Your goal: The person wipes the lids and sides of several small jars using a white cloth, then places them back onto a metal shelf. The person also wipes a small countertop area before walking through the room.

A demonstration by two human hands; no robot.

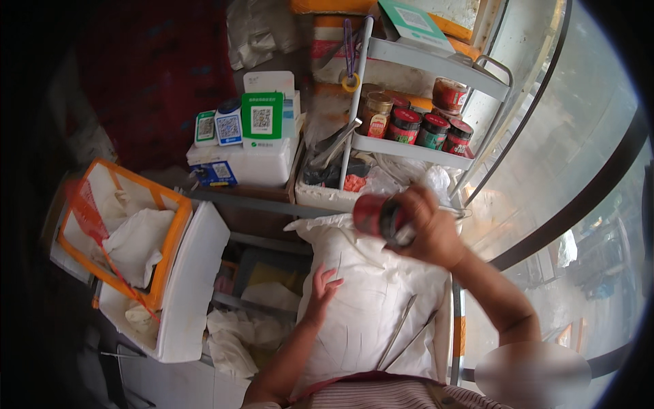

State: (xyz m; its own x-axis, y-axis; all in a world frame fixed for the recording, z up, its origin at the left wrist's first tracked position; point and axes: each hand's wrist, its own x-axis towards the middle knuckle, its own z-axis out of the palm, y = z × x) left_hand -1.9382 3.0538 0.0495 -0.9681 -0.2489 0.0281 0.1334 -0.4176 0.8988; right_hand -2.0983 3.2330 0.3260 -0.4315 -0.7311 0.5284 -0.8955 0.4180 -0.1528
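In my right hand (426, 227) is a jar (378, 220) with a red part and a dark part, tipped on its side and blurred; what is in it cannot be told. It is above the far end of a large white cloth bundle (357, 307). My left hand (323, 289) rests over the left side of the bundle, fingers apart, holding nothing. A pair of metal tongs or rods (397, 332) lies on the bundle near my body. Beyond my right hand, several lidded jars (404, 125) stand on the lower shelf of a grey rack (414, 149).
At left stands a white foam box (191, 291) holding an orange-taped frame (176, 245), white cloth and a red fly swatter (89, 209). Payment code signs (262, 115) stand on a foam box (260, 166) ahead. A clear curtain or window (552, 204) is at right.
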